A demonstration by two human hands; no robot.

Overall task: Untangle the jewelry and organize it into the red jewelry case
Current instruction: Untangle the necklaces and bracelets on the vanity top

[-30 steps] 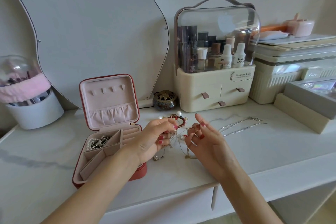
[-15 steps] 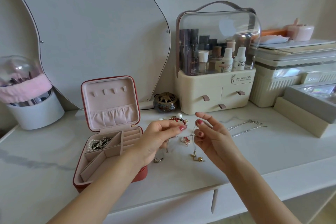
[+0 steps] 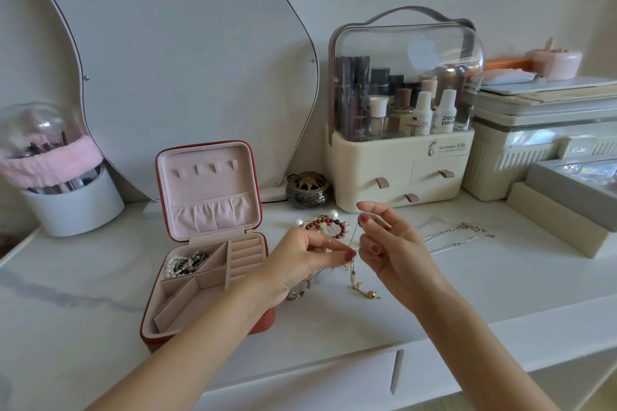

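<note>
Both hands, left hand (image 3: 300, 260) and right hand (image 3: 390, 247), pinch a chain (image 3: 354, 269); red jewelry case (image 3: 203, 337) (open) holds pearls (image 3: 172, 267).

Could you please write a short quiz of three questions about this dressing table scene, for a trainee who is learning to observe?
1. True or false: the lid of the red square jewelry case stands open.
2. Multiple choice: the thin gold chain with a small ball at its end is pinched by A) the left hand only, B) the right hand only, C) both hands.
3. Fill in: the dark red beaded bracelet lies on the white ____, not inside the case.

Key: 1 true; 2 C; 3 tabletop. Pearl and metal pieces already lie in the case's rear left compartment.
</note>
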